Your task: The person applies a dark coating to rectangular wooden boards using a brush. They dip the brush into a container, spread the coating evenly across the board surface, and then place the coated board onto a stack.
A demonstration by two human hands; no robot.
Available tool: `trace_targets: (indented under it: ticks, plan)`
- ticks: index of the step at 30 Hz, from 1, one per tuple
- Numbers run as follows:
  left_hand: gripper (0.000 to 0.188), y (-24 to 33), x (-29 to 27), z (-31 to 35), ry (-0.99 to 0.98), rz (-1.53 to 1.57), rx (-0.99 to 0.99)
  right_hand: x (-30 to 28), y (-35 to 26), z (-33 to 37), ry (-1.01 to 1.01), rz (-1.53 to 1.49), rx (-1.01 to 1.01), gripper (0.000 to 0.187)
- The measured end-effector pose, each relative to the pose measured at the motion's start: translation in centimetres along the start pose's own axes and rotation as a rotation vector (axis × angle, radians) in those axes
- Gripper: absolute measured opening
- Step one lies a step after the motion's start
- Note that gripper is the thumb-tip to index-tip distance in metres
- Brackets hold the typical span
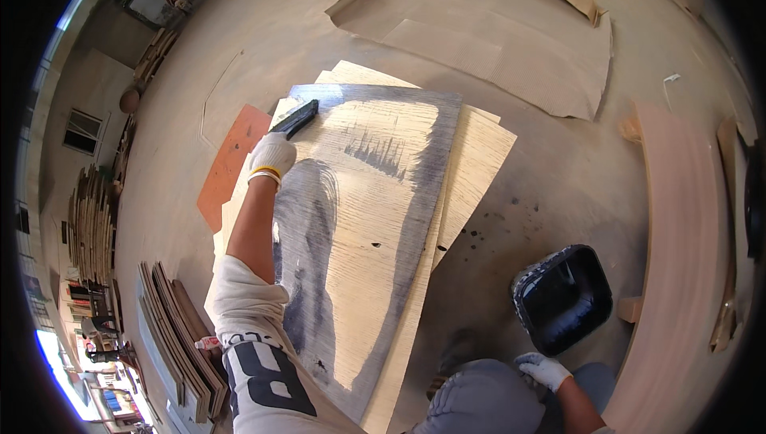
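My left hand (273,156), in a white knit glove, reaches forward over a stack of plywood sheets. It is closed on a paint brush (297,120), black with dark paint, whose head lies near the far left corner of the top plywood sheet (371,218). Grey-black paint covers that sheet's far edge, right edge and much of its left side. Its middle is bare pale wood. My right hand (544,371), also gloved, rests on my bent knee with fingers loosely extended, holding nothing I can see. Close by on the floor stands a black paint tub (563,300), dark liquid inside.
Under the stack's left side a reddish board (235,164) sticks out. A long pinkish-brown plank (682,258) lies at the right on wooden blocks. Ahead, a large brown cardboard sheet (479,39) covers part of the floor. Boards (179,338) are stacked at the left.
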State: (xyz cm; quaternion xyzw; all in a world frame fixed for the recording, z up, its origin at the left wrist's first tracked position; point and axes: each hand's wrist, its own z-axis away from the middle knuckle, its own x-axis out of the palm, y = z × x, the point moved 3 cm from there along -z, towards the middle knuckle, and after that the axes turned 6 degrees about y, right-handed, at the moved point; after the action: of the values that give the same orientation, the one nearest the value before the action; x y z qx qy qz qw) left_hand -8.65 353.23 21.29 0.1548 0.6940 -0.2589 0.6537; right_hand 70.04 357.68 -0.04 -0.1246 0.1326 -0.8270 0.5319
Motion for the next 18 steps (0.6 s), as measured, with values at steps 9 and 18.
trace_targets:
  ticks: [9,18]
  plan:
    - [0.008,4.9,5.0,-0.7,0.026,1.464,-0.663,0.3,-1.5,0.4,0.032,0.029,-0.003,0.034]
    - [0.018,9.0,4.8,-5.6,0.057,2.185,-0.811,-0.5,0.9,-1.1,0.028,0.036,-0.050,0.034]
